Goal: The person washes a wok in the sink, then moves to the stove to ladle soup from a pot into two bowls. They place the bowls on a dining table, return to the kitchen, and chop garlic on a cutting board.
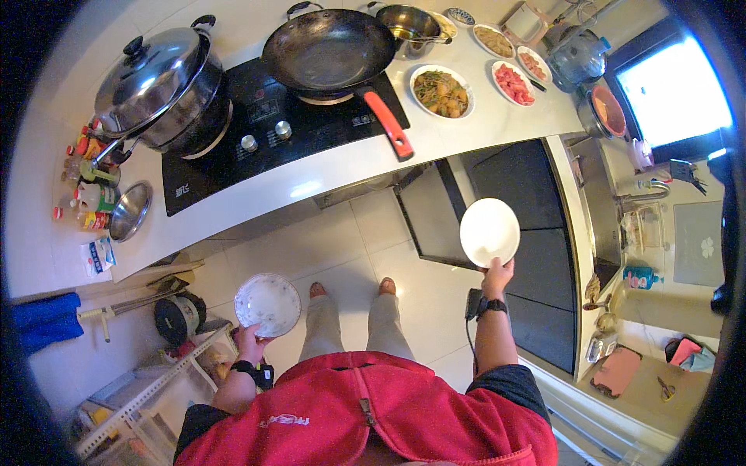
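Note:
My left hand (pixel 250 345) grips the near rim of a white plate with a floral pattern (pixel 268 304), held out over the floor at my left. In my right hand (pixel 499 276) is a plain white plate (pixel 489 232), tilted and pinched at its lower edge, in front of the dark cabinet doors. Both plates look empty. Ahead, a black wok (pixel 329 52) with a red handle (pixel 387 125) sits on the right burner of a black cooktop (pixel 265 125). A lidded steel pot (pixel 157 87) stands on the left burner.
Cooked vegetables fill a white dish (pixel 442 92) right of the wok. Beyond are a plate of red pieces (pixel 513 83) and a steel pot (pixel 410 29). Bottles (pixel 96 198) and a steel bowl (pixel 130 211) line the left counter. A cabinet door (pixel 434 209) stands ajar ahead.

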{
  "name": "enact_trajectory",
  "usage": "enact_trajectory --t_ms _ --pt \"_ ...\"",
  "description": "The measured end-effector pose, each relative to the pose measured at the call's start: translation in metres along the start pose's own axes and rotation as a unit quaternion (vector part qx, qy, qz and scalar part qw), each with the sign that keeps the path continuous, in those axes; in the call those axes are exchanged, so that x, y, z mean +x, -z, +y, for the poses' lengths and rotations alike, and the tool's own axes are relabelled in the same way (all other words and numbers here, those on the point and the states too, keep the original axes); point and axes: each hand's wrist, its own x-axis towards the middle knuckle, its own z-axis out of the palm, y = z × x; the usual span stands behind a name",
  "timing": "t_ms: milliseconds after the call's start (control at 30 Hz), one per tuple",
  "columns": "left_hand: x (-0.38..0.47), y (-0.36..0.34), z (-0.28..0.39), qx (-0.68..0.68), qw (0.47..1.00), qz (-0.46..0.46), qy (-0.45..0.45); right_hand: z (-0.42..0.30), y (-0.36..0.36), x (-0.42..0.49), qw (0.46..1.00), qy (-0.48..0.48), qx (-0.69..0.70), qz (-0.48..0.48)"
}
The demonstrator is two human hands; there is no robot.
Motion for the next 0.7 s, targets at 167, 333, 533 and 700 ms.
enact_trajectory --t_ms 167,333,533,700 --pt "-0.043 -0.035 -0.026 -0.05 0.998 0.009 -0.031 0.02 0.018 0.089 0.998 -0.024 0.054 0.022" --pt "-0.081 -0.051 -0.055 -0.1 0.993 0.033 -0.049 0.085 0.017 0.118 0.981 -0.154 0.119 -0.014" --pt "-0.117 -0.056 -0.071 -0.15 0.984 0.023 -0.091 0.135 0.012 0.115 0.949 -0.264 0.111 -0.131" --pt "-0.137 -0.056 -0.07 -0.151 0.979 0.007 -0.138 0.125 -0.043 0.001 0.875 -0.352 0.323 -0.08"
